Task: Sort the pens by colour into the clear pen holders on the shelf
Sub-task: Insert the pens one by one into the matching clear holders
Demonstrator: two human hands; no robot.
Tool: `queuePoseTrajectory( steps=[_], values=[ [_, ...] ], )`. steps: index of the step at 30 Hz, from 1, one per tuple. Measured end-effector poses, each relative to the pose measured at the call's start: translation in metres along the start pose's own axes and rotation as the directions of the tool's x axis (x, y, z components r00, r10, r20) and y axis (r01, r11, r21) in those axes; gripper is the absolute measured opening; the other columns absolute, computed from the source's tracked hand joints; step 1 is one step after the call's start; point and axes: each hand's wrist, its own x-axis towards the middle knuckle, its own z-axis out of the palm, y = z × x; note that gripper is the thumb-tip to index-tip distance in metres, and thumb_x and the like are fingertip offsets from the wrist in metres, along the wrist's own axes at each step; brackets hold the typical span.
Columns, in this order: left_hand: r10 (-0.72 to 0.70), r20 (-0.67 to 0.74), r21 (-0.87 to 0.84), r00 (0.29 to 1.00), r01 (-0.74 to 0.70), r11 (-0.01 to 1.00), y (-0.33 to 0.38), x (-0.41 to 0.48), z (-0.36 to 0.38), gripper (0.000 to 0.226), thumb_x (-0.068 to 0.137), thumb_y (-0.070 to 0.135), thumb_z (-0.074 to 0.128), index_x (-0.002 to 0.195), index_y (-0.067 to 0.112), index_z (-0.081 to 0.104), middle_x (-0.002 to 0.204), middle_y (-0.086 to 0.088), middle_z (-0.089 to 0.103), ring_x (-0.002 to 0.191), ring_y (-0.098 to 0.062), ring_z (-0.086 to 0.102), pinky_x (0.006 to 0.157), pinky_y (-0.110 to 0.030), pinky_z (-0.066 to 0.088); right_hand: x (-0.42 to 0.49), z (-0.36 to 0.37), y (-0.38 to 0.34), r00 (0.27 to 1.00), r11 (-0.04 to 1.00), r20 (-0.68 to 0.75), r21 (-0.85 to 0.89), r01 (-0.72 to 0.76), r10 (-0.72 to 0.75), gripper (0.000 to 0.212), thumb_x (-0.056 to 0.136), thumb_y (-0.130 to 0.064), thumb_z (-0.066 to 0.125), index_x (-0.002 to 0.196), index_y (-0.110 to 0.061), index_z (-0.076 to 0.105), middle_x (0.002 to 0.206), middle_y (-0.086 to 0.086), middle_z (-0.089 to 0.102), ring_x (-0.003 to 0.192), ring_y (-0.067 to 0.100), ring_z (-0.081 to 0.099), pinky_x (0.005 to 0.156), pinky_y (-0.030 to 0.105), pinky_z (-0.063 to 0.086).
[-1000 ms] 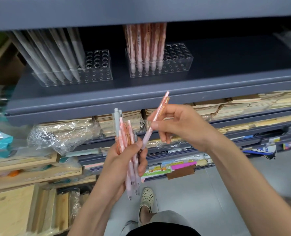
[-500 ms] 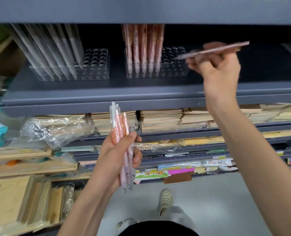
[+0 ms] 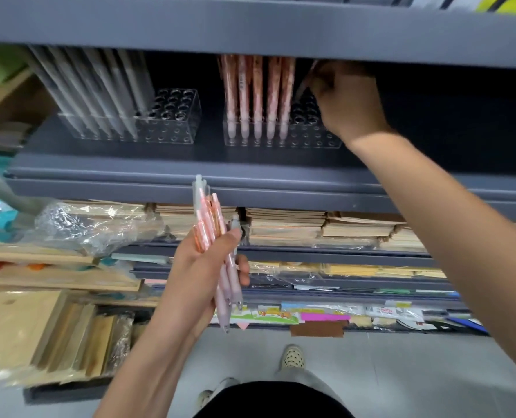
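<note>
- The right grip (image 3: 350, 101) is up inside the shelf (image 3: 160, 168), fingers curled and pinching a single pink pen (image 3: 303, 82) over the right-hand clear holder (image 3: 311, 138). That looks like the right block, since the standing pink pens (image 3: 256, 92) fill its left side.
- Only a sliver of that pen shows beside the knuckles. Its long axis runs steeply, with the lower end slanting down-left toward the empty holes just beside the last standing pen (which end is the tip I cannot tell).
- It is likely tilted because the board above leaves little headroom.
- The left-hand holder (image 3: 172, 128) keeps the grey pens (image 3: 100, 86) well apart, leaning back and to the left.
- The left grip (image 3: 202, 267) waits low in front of the shelf edge, thumb and fingers wrapped round the bundle of pens (image 3: 211, 218).
- That bundle is held like a quiver for one-at-a-time picking, near vertical, clicker ends up, tips toward the floor.
</note>
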Motion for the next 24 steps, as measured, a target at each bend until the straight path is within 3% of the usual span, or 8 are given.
queuePoseTrajectory(
  steps=[3, 6, 8, 12, 16, 22, 24],
  values=[
    [0.017, -0.03, -0.004, 0.999, -0.017, 1.0, 0.001, -0.001, 0.002, 0.014, 0.087, 0.023, 0.074, 0.096, 0.017, 0.065, 0.064, -0.008, 0.063, 0.057, -0.022, 0.062, 0.054, -0.032, 0.055, 0.007, 0.004, 0.001, 0.997, 0.994, 0.046, -0.086, 0.064, -0.061, 0.028, 0.098, -0.021, 0.05, 0.119, -0.003, 0.056, 0.12, 0.018, 0.06, 0.11, 0.032, 0.056, 0.085, 0.028, 0.038],
    [0.026, -0.043, -0.022, 0.999, -0.027, 0.999, 0.003, -0.001, 0.003, 0.017, 0.084, 0.022, 0.075, 0.096, 0.015, 0.065, 0.065, -0.009, 0.064, 0.057, -0.023, 0.064, 0.055, -0.031, 0.055, 0.009, 0.006, 0.001, 0.994, 0.99, 0.07, -0.105, 0.096, -0.089, 0.034, 0.097, -0.019, 0.049, 0.128, -0.006, 0.052, 0.128, 0.018, 0.056, 0.115, 0.033, 0.053, 0.083, 0.027, 0.035],
    [0.029, -0.046, -0.026, 0.999, -0.03, 0.999, 0.004, -0.002, 0.003, 0.027, 0.081, 0.023, 0.076, 0.101, 0.011, 0.062, 0.065, -0.009, 0.065, 0.058, -0.023, 0.065, 0.055, -0.03, 0.056, 0.011, 0.006, 0.0, 0.994, 0.993, 0.078, -0.087, 0.082, -0.075, 0.035, 0.097, -0.021, 0.05, 0.129, -0.009, 0.052, 0.126, 0.016, 0.057, 0.11, 0.03, 0.056, 0.076, 0.023, 0.031],
    [0.032, -0.036, -0.035, 0.999, -0.034, 0.999, 0.006, -0.003, 0.005, 0.034, 0.078, 0.023, 0.077, 0.104, 0.009, 0.06, 0.065, -0.006, 0.067, 0.059, -0.023, 0.067, 0.056, -0.031, 0.057, 0.015, 0.005, -0.001, 0.994, 1.0, 0.111, -0.018, 0.026, -0.024, 0.036, 0.097, -0.028, 0.055, 0.131, -0.017, 0.052, 0.114, 0.008, 0.059, 0.092, 0.021, 0.057, 0.071, 0.022, 0.035],
    [0.018, -0.038, -0.058, 0.999, -0.02, 0.998, 0.003, -0.003, 0.006, 0.035, 0.076, 0.022, 0.077, 0.105, 0.012, 0.061, 0.067, -0.005, 0.07, 0.06, -0.023, 0.07, 0.057, -0.032, 0.059, 0.016, 0.004, 0.0, 0.984, 0.996, 0.174, -0.086, -0.032, 0.047, 0.044, 0.098, -0.041, 0.051, 0.137, -0.02, 0.048, 0.126, 0.013, 0.06, 0.105, 0.03, 0.059, 0.077, 0.027, 0.038],
    [0.014, -0.037, -0.052, 0.999, -0.016, 0.999, 0.005, -0.005, 0.007, 0.014, 0.085, 0.007, 0.069, 0.098, 0.011, 0.064, 0.07, -0.01, 0.071, 0.062, -0.025, 0.071, 0.057, -0.032, 0.059, 0.013, 0.002, -0.001, 0.981, 0.997, 0.176, -0.015, -0.076, 0.077, 0.035, 0.093, -0.032, 0.061, 0.124, -0.016, 0.061, 0.116, 0.007, 0.067, 0.094, 0.02, 0.063, 0.072, 0.022, 0.046],
    [0.026, -0.029, -0.048, 0.999, -0.027, 0.998, 0.007, -0.006, 0.008, 0.012, 0.084, 0.006, 0.068, 0.084, 0.017, 0.074, 0.072, -0.012, 0.072, 0.065, -0.024, 0.071, 0.057, -0.031, 0.059, 0.004, -0.002, 0.001, 0.994, 0.993, 0.071, 0.076, -0.086, 0.081, 0.029, 0.089, -0.026, 0.066, 0.115, -0.013, 0.066, 0.111, 0.003, 0.069, 0.098, 0.017, 0.064, 0.082, 0.02, 0.047]
  ],
)
